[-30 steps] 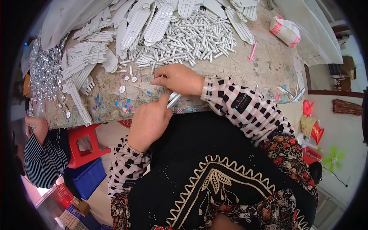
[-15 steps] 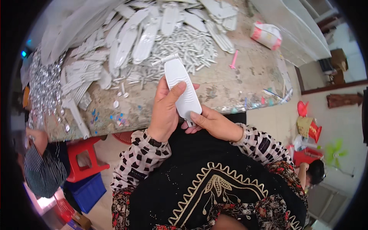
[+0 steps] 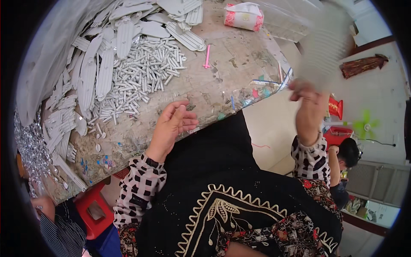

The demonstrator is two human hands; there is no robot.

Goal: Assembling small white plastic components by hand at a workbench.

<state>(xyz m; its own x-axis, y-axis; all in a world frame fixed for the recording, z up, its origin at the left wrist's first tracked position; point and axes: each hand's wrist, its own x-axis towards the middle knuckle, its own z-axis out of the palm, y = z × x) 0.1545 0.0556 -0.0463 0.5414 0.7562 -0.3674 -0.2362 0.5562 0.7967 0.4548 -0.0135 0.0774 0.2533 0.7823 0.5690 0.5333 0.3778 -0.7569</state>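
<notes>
My left hand (image 3: 169, 126) hovers over the table's near edge with loosely curled, parted fingers and nothing in them. Away to the right, past the table, my right hand (image 3: 309, 109) is raised. At its fingers is a long white plastic panel (image 3: 326, 47), ribbed and smeared by motion; the hand appears to grip its lower end. On the table lie a heap of small white plastic pins (image 3: 145, 68) and several long white plastic pieces (image 3: 107, 70).
A pink plastic stick (image 3: 207, 56) and a pink-and-white tissue pack (image 3: 244, 17) lie on the worn table (image 3: 214, 92). Shiny silver pieces (image 3: 28, 145) are piled at the left. Beside a red stool (image 3: 96, 214) sits a person in stripes; another person (image 3: 342, 156) is at the right.
My right hand has swung up and right with the white panel, away from my left hand. The left hand has let go of it. My view has shifted to the right.
</notes>
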